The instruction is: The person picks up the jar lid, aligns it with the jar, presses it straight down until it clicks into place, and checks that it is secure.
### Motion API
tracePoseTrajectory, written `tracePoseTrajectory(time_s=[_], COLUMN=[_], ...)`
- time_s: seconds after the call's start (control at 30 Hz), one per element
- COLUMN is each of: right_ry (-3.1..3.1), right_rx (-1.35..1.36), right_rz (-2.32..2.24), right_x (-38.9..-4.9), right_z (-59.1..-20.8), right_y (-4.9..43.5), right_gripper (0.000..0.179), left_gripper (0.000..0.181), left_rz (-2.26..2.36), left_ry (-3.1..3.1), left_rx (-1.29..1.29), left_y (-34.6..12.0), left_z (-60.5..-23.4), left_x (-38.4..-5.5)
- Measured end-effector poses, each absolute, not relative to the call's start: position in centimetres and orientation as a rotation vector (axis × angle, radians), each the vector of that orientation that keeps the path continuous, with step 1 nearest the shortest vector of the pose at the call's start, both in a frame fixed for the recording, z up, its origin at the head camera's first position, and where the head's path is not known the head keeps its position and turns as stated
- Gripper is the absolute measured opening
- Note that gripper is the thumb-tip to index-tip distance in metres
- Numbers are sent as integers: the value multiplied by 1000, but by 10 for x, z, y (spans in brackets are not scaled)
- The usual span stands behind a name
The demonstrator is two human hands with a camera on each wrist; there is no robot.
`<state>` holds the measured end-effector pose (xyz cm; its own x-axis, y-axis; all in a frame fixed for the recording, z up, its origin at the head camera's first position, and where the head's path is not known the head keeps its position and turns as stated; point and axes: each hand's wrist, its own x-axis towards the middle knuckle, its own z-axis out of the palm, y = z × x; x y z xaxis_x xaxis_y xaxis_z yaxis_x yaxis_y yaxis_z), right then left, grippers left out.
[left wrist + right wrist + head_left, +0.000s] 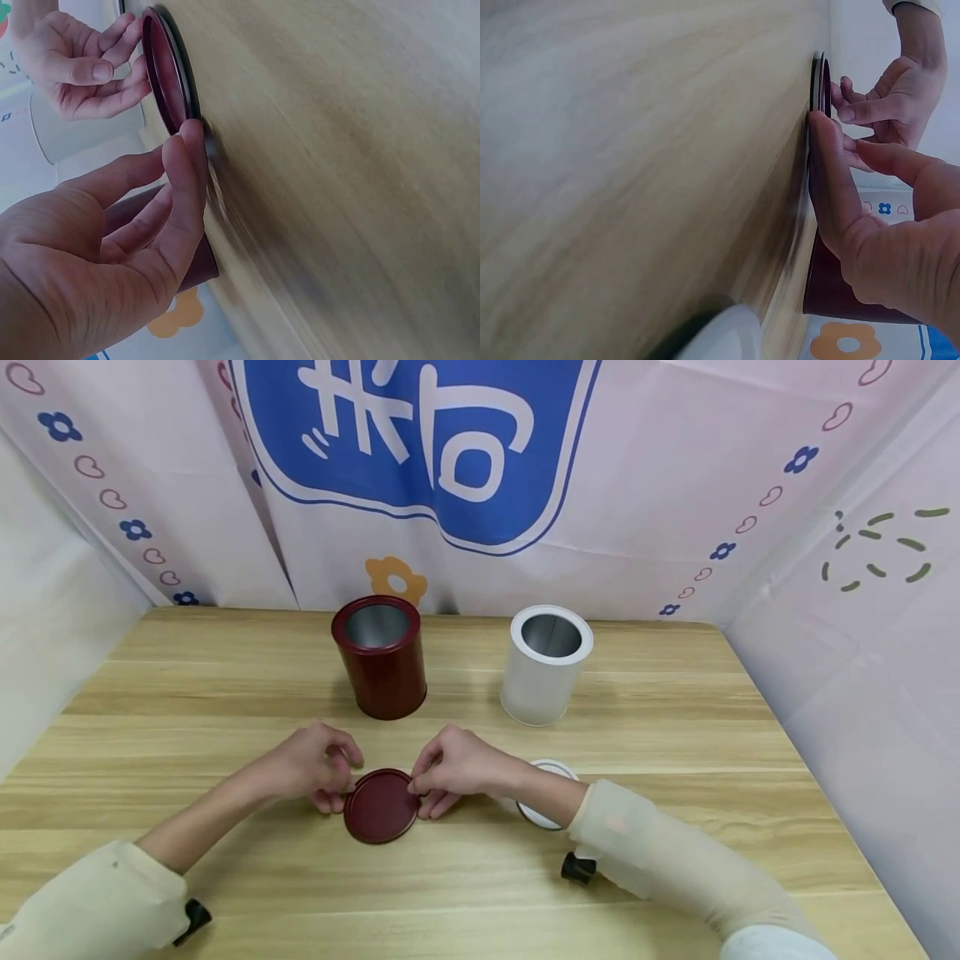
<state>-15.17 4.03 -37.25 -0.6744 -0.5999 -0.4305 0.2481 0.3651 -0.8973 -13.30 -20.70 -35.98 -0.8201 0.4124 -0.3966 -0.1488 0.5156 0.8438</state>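
A round dark red lid with a raised rim is low over the wooden table, between both hands in the head view. My left hand holds its left edge between thumb and fingers. On the opposite edge, my right hand pinches the rim, its thumb near the top side and other fingers lower. In the left wrist view, the lid appears edge-on with fingertips at its rim. Behind the hands stands a dark red can, upright and with its top uncovered.
An uncovered white can stands upright to the right of the red one. Partly hidden under my right forearm, a white lid lies on the table. A printed cloth hangs behind the table's back edge.
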Motion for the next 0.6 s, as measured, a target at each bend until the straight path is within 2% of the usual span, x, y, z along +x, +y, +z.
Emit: tracePoseTrajectory(time_s=[0.37,0.6], right_ry=[1821,1820], right_rx=[-284,-281], right_rz=[-1422,-1463], right_x=[-153,-153], right_z=[-374,-377], right_y=[39,36], right_gripper=[3,9], left_gripper=[21,16], left_rz=[1278,1315], left_ry=[2230,2251], left_rx=[139,161], left_y=[-203,-204], left_z=[-361,-364], left_x=[-132,-130])
